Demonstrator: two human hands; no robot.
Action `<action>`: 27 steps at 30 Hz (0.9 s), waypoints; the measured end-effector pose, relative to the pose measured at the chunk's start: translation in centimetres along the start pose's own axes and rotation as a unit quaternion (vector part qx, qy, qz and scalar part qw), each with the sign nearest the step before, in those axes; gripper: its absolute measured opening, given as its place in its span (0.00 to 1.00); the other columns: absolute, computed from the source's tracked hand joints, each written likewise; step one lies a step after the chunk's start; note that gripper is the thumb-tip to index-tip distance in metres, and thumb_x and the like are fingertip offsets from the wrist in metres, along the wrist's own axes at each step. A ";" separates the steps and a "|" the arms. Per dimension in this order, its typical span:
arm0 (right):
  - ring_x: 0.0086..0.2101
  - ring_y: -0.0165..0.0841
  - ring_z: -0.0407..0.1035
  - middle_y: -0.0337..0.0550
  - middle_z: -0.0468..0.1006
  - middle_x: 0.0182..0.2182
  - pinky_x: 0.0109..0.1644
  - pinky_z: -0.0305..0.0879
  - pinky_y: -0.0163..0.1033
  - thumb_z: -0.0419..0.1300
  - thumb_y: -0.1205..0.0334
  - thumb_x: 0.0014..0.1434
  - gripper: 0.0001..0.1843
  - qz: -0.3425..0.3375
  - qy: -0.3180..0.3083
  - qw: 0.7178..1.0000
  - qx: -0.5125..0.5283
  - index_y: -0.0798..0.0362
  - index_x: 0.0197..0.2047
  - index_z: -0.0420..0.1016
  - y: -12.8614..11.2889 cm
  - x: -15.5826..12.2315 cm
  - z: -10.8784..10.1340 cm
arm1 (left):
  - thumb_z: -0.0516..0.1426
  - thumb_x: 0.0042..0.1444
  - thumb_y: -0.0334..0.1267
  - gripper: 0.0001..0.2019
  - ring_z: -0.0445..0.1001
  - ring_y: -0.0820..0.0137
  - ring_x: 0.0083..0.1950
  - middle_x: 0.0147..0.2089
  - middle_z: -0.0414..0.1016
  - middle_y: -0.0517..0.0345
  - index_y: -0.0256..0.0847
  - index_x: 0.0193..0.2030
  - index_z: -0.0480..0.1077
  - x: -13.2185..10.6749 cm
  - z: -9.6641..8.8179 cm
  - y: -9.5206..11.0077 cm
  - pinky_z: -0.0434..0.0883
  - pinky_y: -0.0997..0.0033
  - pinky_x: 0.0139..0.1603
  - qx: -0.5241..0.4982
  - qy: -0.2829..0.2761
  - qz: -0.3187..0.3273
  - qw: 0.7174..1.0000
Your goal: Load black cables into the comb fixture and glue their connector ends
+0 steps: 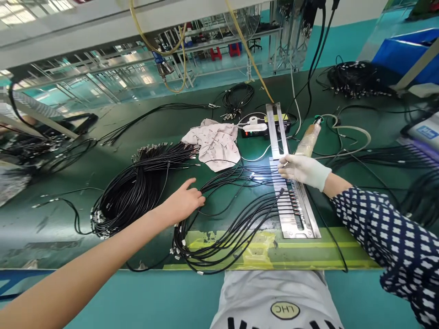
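Note:
My bare left hand (pixel 188 201) hovers over the bend of a bundle of black cables (pixel 236 214), one digit stretched away from the other, curled fingers. I see no cable clasped in it. My right hand (pixel 297 169), in a white glove, has its fingertips pinched over a slotted metal fixture (pixel 290 228). A small cable end shows at the fingertips. Several cables lie side by side across the fixture, their metal ends in its lower slots. A bright light falls on the cables left of the glove.
A crumpled printed cloth (pixel 219 144) lies beside a large coil of black cables (pixel 126 196). Behind the glove are a bottle (pixel 310 137) with a hose and a power strip (pixel 255 130). More cables (pixel 356 77) and a blue bin (pixel 404 55) stand at the back right.

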State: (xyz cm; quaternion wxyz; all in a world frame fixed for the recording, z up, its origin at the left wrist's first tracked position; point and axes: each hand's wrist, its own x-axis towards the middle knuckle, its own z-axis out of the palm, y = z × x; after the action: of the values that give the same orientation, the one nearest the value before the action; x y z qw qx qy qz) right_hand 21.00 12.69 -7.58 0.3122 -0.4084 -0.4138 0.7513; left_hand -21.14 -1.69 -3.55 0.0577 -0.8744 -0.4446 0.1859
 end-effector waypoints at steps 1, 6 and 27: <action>0.35 0.34 0.77 0.49 0.78 0.35 0.40 0.78 0.39 0.51 0.61 0.73 0.11 0.006 -0.013 1.000 0.014 0.54 0.39 0.70 -0.6 0.0 0.5 | 0.47 0.72 0.38 0.14 0.75 0.62 0.40 0.34 0.76 0.54 0.43 0.36 0.70 -0.3 -0.8 0.5 0.65 0.51 0.65 -0.030 -0.009 0.000 0.999; 0.41 0.29 0.75 0.44 0.78 0.43 0.49 0.76 0.37 0.42 0.61 0.76 0.16 -0.032 -0.117 0.991 0.054 0.51 0.47 0.71 -3.1 0.9 3.7 | 0.41 0.74 0.45 0.13 0.74 0.65 0.34 0.36 0.74 0.58 0.45 0.43 0.61 -1.1 -6.8 7.8 0.65 0.67 0.36 -0.235 -0.026 -0.178 0.955; 0.29 0.33 0.76 0.44 0.83 0.34 0.35 0.72 0.37 0.52 0.42 0.71 0.24 -0.104 0.161 0.922 -0.335 0.53 0.47 0.79 3.7 -7.0 -4.8 | 0.46 0.73 0.44 0.15 0.72 0.64 0.47 0.44 0.75 0.52 0.42 0.45 0.71 14.0 -1.5 8.5 0.70 0.63 0.48 -0.279 0.118 0.001 0.953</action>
State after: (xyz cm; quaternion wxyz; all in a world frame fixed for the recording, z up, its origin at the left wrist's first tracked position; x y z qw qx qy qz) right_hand 27.97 7.14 -9.87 0.2953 -0.5594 -0.6258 0.4562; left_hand -6.72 4.51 -8.28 -0.1371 -0.8714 -0.4683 -0.0499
